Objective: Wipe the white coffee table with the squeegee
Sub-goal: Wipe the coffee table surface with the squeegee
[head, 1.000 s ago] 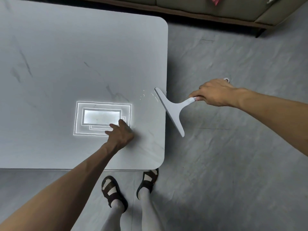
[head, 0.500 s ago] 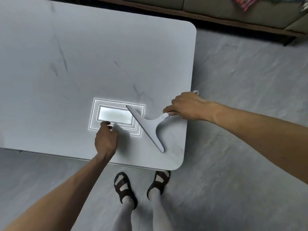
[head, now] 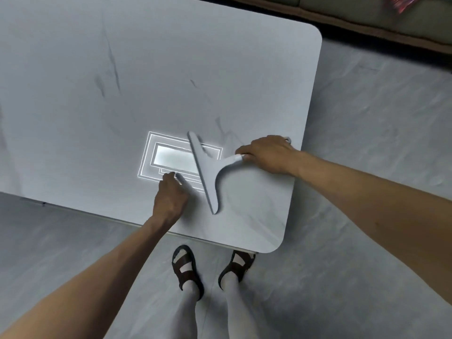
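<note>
1. Coffee table (head: 171,69): white top with faint grey veining, fills the upper left of the view; rounded near-right corner just above two sandalled feet (head: 210,267) on the grey floor (head: 367,118). Carries a bright rectangular reflection (head: 171,160) of nested light outlines near its front edge.
2. Sofa (head: 367,18): only a strip along the top right, well apart from the work.
3. Squeegee (head: 208,172): pale, T-shaped, lying low over the table toward its near-right part; long blade running from the reflection down toward the front edge, handle leading off to the right. Blade contact with the top likely but not certain.
4. Right hand (head: 266,152): fingers closed round the handle's end, to the right of the blade, near the table's right edge.
5. Left hand (head: 171,194): empty, fingers loosely curled, fingertips pressed on the tabletop just left of the blade's lower half, near but not touching it.
6. Risks, as judgement: blade pushed leftward could strike the left fingers, parked right in its path; uneven wrist pressure could lift one blade end and leave streaks; leaning weight near the front edge could shift or tip the table.
</note>
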